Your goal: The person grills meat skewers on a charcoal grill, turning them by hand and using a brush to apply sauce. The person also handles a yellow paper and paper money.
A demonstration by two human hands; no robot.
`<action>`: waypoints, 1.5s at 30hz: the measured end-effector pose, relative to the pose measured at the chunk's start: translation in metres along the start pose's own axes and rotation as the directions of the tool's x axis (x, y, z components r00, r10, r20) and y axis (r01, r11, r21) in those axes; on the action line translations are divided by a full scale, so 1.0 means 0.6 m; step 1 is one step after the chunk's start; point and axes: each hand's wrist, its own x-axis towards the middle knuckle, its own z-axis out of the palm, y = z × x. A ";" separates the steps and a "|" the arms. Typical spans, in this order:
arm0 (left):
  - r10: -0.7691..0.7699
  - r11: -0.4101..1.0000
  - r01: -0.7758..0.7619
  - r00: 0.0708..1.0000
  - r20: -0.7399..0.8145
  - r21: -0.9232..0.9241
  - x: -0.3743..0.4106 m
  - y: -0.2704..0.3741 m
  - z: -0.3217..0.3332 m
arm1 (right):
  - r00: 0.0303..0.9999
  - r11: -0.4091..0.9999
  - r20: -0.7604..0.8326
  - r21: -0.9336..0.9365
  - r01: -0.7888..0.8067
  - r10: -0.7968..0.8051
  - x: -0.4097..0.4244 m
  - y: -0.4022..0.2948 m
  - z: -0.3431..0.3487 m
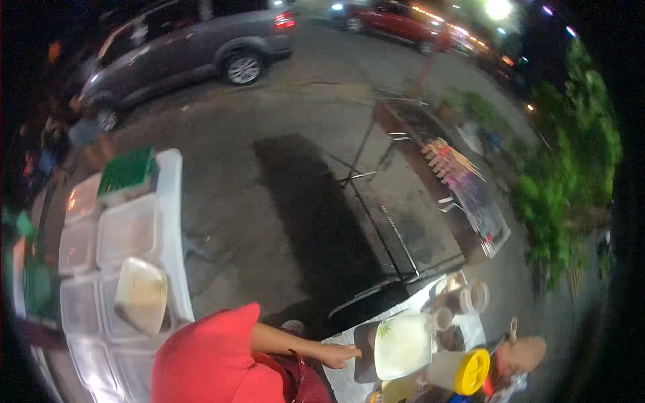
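My left hand reaches out from a red sleeve over the light cloth of a small table. Its fingers point at a pale rectangular plate or tray with a green print, just to the right. Whether the fingertips hold anything is not plain. My right hand is not in view. Close to the tray stand a clear container with a yellow lid and several jars. On the left, a similar printed dish rests on lidded plastic containers.
A long charcoal grill on a metal stand holds skewers at the right. A green basket tops the containers on the white table. Beyond are a grey vehicle, a red vehicle, people at far left and green plants.
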 end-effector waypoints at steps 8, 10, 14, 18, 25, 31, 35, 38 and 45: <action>-0.239 0.963 0.271 0.868 -0.435 0.011 -0.012 0.032 -0.053 | 0.944 0.974 0.243 0.015 0.227 -0.224 -0.083 -0.142 -0.106; -0.377 0.920 0.382 0.791 -0.481 -0.091 -0.041 0.065 -0.076 | 0.911 0.960 0.302 0.069 0.273 -0.281 -0.104 -0.142 -0.143; -0.462 0.872 0.435 0.576 -0.674 -0.226 -0.111 0.080 0.004 | 0.845 0.950 0.435 0.186 0.253 -0.310 -0.151 -0.122 -0.194; -0.444 0.893 0.219 0.568 -0.693 -0.393 -0.124 0.115 0.133 | 0.747 0.949 0.621 -0.016 0.315 -0.238 -0.154 -0.038 -0.229; -0.295 0.953 0.224 0.838 -0.460 -0.204 -0.073 0.208 0.222 | 0.744 0.857 0.652 -0.294 0.422 -0.143 -0.220 -0.023 -0.196; -0.213 0.968 0.252 0.807 -0.551 -0.006 -0.098 0.258 0.190 | 0.765 0.830 0.639 -0.385 0.404 -0.076 -0.193 -0.024 -0.163; -0.256 0.948 0.316 0.711 -0.656 -0.027 -0.123 0.233 0.179 | 0.768 0.811 0.639 -0.427 0.399 -0.041 -0.183 -0.031 -0.144; -0.273 0.937 0.348 0.689 -0.671 -0.025 -0.147 0.235 0.181 | 0.769 0.806 0.639 -0.446 0.390 -0.019 -0.179 -0.029 -0.134; -0.299 0.940 0.331 0.684 -0.665 -0.081 -0.172 0.235 0.183 | 0.749 0.790 0.663 -0.459 0.407 0.000 -0.175 -0.028 -0.119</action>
